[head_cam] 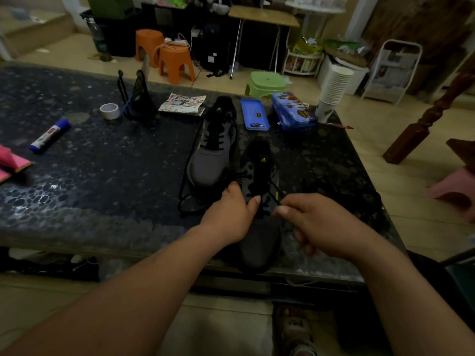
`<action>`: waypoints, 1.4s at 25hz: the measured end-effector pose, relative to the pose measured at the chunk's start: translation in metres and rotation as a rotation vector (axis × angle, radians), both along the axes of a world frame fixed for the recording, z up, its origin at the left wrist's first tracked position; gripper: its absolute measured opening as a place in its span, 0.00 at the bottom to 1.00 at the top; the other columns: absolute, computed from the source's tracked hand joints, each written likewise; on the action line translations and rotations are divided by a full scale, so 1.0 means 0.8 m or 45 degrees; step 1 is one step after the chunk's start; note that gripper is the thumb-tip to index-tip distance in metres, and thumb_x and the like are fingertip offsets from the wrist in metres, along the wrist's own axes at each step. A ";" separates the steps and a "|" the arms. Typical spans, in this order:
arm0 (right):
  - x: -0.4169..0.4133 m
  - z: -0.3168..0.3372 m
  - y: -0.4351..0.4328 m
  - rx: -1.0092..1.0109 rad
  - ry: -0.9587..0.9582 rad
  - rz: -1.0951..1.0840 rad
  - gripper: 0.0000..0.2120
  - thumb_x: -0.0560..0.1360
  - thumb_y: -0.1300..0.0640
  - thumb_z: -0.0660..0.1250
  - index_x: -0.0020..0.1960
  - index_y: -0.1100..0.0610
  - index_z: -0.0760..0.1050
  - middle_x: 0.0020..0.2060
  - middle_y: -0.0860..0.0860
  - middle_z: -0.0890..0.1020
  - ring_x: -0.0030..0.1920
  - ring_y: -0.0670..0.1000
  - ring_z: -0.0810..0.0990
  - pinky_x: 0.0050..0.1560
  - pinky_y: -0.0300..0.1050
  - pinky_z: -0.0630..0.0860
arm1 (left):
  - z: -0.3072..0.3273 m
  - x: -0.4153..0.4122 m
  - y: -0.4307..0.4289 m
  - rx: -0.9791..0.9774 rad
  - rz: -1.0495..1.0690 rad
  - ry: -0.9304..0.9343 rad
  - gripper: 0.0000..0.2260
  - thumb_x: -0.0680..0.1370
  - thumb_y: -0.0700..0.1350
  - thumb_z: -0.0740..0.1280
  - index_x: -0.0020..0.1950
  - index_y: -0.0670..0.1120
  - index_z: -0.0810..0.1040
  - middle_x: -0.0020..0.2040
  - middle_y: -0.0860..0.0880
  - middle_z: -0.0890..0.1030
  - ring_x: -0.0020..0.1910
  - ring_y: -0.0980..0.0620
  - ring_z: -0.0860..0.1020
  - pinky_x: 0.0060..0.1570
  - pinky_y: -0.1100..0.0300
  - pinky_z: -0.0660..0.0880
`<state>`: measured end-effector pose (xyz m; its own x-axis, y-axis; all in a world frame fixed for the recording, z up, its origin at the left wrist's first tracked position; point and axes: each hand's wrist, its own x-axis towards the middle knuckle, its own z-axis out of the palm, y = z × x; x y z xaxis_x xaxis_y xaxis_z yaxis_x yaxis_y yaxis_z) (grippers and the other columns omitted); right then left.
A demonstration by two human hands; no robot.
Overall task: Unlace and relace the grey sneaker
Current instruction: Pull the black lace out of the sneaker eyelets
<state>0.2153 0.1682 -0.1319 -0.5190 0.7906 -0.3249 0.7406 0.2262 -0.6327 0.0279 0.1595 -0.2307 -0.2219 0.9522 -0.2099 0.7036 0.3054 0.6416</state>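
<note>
Grey sneaker (pixel 259 242): lower centre of frame, on the dark speckled worktop (pixel 102 176), toe at the near edge, heel and black tongue toward the top of the frame.

Hands: apart, one on each side of the shoe.
- Left hand (pixel 231 214): grips the shoe's left flank, thumb laid across the upper beside the eyelets.
- Right hand (pixel 313 222): thumb and forefinger pinch the black lace (pixel 273 197); the other fingers are curled under. The lace runs up-left from the pinch to the lacing area. The upper eyelets look partly unthreaded, but in this dim light the exact count cannot be told.

Second grey sneaker (pixel 208 165): just up-left of the first, same orientation. Its loose black lace (pixel 180 201) trails down its left side and loops on the worktop near the left hand.

Other items on the worktop:
- white tape roll (pixel 110 111), upper left of centre
- black wire stand (pixel 136 98), beside the roll
- blue-capped marker (pixel 48 136), left
- pink object (pixel 10 160), left edge, cut off
- sticker sheet (pixel 182 102), above the second sneaker
- blue tray (pixel 254 114) and blue printed case (pixel 293 111), upper right of the shoes
- stack of paper cups (pixel 332 88), at the far right corner

Floor beyond: two orange stools (pixel 174 62) and a green stool (pixel 266 83).
</note>
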 end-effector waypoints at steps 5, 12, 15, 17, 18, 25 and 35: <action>0.029 0.017 -0.020 -0.373 -0.087 0.665 0.13 0.84 0.51 0.64 0.44 0.39 0.81 0.46 0.43 0.85 0.48 0.43 0.82 0.55 0.43 0.78 | -0.003 -0.003 0.002 0.005 0.007 -0.073 0.23 0.84 0.61 0.58 0.67 0.42 0.64 0.70 0.37 0.72 0.65 0.33 0.74 0.63 0.41 0.73; -0.051 -0.041 0.019 0.236 0.115 -0.391 0.22 0.78 0.32 0.63 0.47 0.52 0.76 0.43 0.51 0.81 0.46 0.53 0.81 0.46 0.54 0.78 | -0.001 -0.004 -0.006 0.014 0.021 -0.079 0.36 0.82 0.67 0.57 0.80 0.44 0.57 0.77 0.41 0.68 0.70 0.38 0.73 0.65 0.42 0.73; -0.078 -0.051 0.027 0.501 -0.043 -0.490 0.17 0.79 0.39 0.67 0.48 0.54 0.74 0.44 0.50 0.81 0.46 0.54 0.80 0.41 0.48 0.72 | -0.004 -0.004 -0.012 0.047 0.027 -0.095 0.38 0.82 0.67 0.57 0.83 0.46 0.52 0.79 0.41 0.65 0.72 0.39 0.71 0.67 0.41 0.73; -0.078 -0.057 0.024 0.641 -0.119 -0.437 0.12 0.82 0.45 0.66 0.51 0.55 0.75 0.47 0.52 0.81 0.46 0.55 0.81 0.41 0.47 0.71 | 0.000 -0.002 -0.015 0.043 0.007 -0.075 0.39 0.83 0.65 0.57 0.85 0.45 0.46 0.82 0.41 0.60 0.76 0.40 0.67 0.72 0.43 0.69; -0.075 -0.056 0.022 0.684 -0.159 -0.378 0.11 0.82 0.47 0.65 0.51 0.55 0.75 0.47 0.53 0.82 0.47 0.56 0.81 0.41 0.47 0.71 | 0.002 -0.001 -0.016 0.035 -0.008 -0.071 0.39 0.83 0.64 0.57 0.85 0.44 0.44 0.83 0.42 0.57 0.78 0.40 0.65 0.74 0.44 0.67; -0.007 -0.021 0.007 0.370 -0.380 -0.131 0.12 0.74 0.48 0.69 0.37 0.54 0.75 0.35 0.51 0.80 0.39 0.55 0.80 0.41 0.51 0.77 | 0.006 -0.006 -0.016 0.053 -0.081 -0.143 0.36 0.85 0.59 0.58 0.84 0.42 0.46 0.82 0.40 0.61 0.78 0.39 0.64 0.75 0.46 0.65; -0.027 -0.048 0.022 0.553 0.064 -0.464 0.07 0.81 0.48 0.65 0.50 0.51 0.76 0.46 0.49 0.81 0.49 0.53 0.80 0.49 0.51 0.77 | 0.035 -0.001 -0.017 0.890 -0.013 0.265 0.07 0.82 0.45 0.65 0.60 0.48 0.76 0.52 0.49 0.70 0.49 0.47 0.74 0.46 0.52 0.74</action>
